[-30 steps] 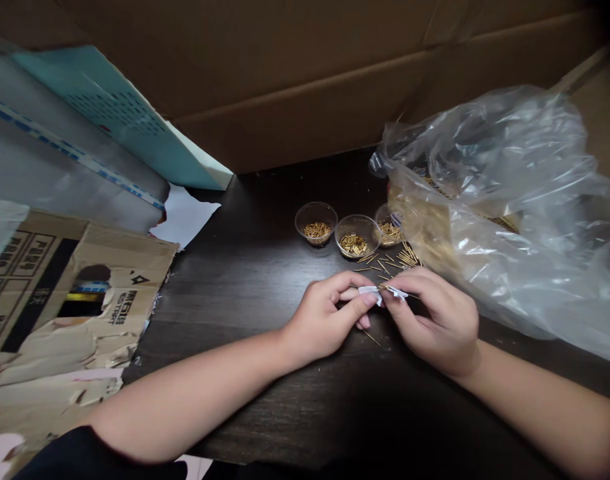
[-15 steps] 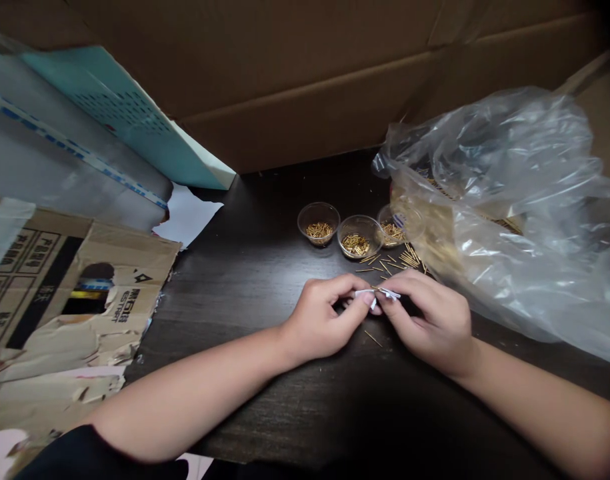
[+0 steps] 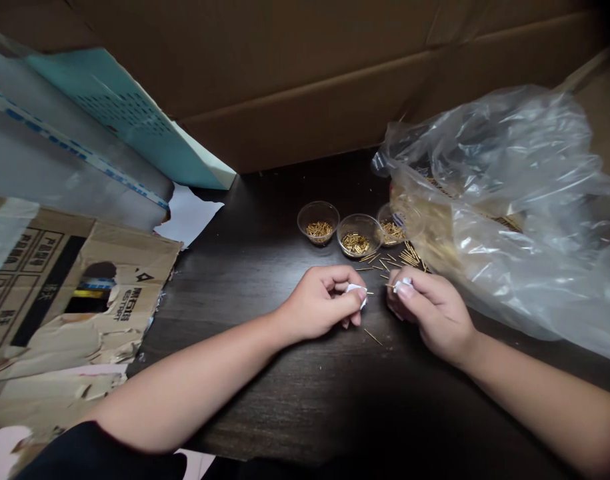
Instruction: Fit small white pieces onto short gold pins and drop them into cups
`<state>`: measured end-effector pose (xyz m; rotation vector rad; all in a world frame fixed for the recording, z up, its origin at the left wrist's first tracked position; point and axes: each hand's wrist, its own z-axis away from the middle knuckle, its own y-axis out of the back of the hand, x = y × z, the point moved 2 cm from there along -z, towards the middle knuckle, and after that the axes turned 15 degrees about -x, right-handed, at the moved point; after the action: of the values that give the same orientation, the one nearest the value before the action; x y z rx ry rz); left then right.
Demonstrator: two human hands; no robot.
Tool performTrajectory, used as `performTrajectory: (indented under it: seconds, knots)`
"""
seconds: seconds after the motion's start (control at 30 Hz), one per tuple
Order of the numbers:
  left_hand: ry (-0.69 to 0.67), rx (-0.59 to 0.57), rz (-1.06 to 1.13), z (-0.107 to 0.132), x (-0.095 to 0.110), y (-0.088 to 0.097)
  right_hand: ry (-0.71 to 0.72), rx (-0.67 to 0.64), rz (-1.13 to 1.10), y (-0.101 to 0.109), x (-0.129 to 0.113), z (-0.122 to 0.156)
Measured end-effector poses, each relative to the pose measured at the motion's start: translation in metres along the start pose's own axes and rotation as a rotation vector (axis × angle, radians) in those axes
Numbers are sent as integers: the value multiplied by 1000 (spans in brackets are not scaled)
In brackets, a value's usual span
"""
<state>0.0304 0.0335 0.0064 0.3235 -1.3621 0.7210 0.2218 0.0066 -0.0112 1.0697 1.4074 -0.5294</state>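
Left bare hand (image 3: 322,305) pinching small crumpled white paper scrap (image 3: 355,292); right bare hand (image 3: 431,315) clamped on second white paper scrap (image 3: 403,285), thin gold pin (image 3: 389,285) poking out; hands apart. Three small clear plastic cups (image 3: 318,223) hold gold pins; loose gold pins (image 3: 409,259) remain on dark wood table (image 3: 245,313)

The bare left forearm (image 3: 185,393) and right forearm (image 3: 545,407) reach inward from the lower corners, ending in the left hand (image 3: 322,305) and right hand (image 3: 432,315), each curled into a tight thumb-and-finger pinch, just apart, knuckles upward.
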Motion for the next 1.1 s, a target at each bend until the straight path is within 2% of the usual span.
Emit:
performTrajectory:
  seconds: [0.13,0.23,0.87,1.1]
  knots:
    - [9,-37,5,-1,-1,2,-31,-129,71,1,-1,-3]
    - [9,-46,9,-1,-2,2,-34,-173,88,1,-1,-5]
    - [-21,-78,0,-1,-4,2,-79,-190,21,2,2,-4]
    - [-40,-37,-68,0,-3,0,-47,-155,163,0,-1,-5]
